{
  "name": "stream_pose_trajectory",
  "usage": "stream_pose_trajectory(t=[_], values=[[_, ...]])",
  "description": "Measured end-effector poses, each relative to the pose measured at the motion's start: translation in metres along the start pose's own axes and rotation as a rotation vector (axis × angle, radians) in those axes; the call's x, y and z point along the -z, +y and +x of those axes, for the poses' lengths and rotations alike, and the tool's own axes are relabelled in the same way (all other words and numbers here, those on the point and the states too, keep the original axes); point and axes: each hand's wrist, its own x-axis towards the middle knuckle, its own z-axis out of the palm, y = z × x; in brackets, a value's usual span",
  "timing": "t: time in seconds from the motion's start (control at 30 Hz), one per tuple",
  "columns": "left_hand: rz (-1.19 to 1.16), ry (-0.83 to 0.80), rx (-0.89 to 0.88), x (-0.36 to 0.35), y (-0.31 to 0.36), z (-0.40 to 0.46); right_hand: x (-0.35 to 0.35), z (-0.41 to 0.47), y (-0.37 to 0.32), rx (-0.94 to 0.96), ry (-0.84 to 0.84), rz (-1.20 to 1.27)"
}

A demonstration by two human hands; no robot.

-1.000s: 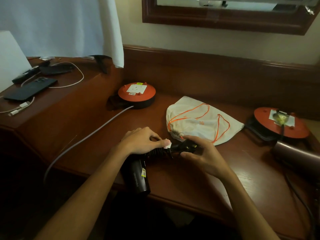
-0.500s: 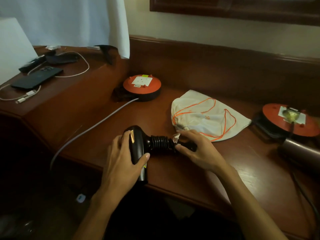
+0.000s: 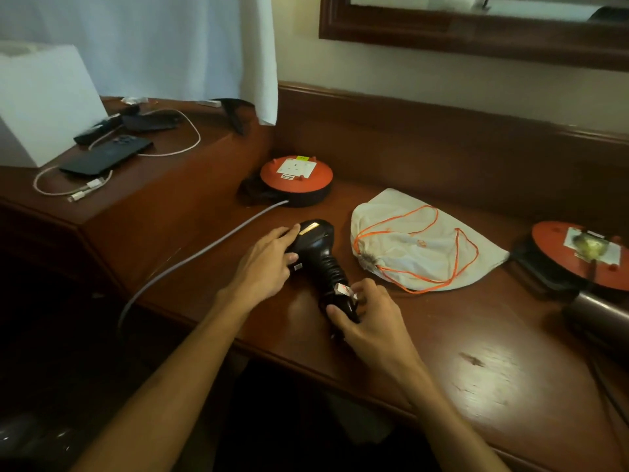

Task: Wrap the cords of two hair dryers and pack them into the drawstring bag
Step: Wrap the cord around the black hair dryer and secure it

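A black hair dryer lies on the wooden desk with its cord coiled around the handle. My left hand grips the dryer's head. My right hand holds the handle end, over the cord's plug and a small white tag. Just right of the dryer lies the white drawstring bag with orange cords, flat, its gathered mouth facing the dryer. A second, brownish hair dryer rests at the right edge, partly cut off.
Two orange-topped cable reels sit on the desk: one at the back with a grey cable running off the front edge, another at the right. A raised side shelf holds a phone, a charging cable and a white box.
The dryer has been turned from lying crosswise to pointing away from me, its head moved toward the back. My left hand followed on the head; my right hand stayed on the handle end.
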Motion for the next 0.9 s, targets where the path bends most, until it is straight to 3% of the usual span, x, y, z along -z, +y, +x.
stream_pose_trajectory(t=[0.07, 0.13, 0.2, 0.27, 0.37, 0.53, 0.73, 0.9], values=[[0.004, 0.111, -0.008, -0.001, 0.007, -0.007, 0.012, 0.010, -0.002, 0.012, -0.062, -0.022], [-0.081, 0.352, -0.002, -0.002, 0.023, -0.027, 0.029, 0.025, -0.003, 0.052, -0.102, -0.050], [-0.212, 0.488, -0.014, -0.008, 0.050, -0.057, 0.044, 0.045, -0.003, 0.098, -0.061, -0.057], [-0.274, 0.365, 0.022, -0.017, 0.076, -0.082, 0.049, 0.069, -0.004, 0.196, 0.012, -0.043], [-0.029, 0.054, 0.103, -0.032, 0.095, -0.092, 0.038, 0.105, -0.015, 0.365, -0.054, -0.116], [0.110, -0.110, 0.029, -0.023, 0.093, -0.078, 0.010, 0.144, -0.020, 0.396, -0.258, -0.186], [-0.021, -0.142, 0.005, -0.003, 0.047, -0.066, 0.003, 0.140, -0.004, 0.286, -0.005, -0.202], [-0.219, -0.075, -0.013, -0.011, 0.026, -0.069, 0.012, 0.140, 0.002, 0.273, -0.124, -0.185]])
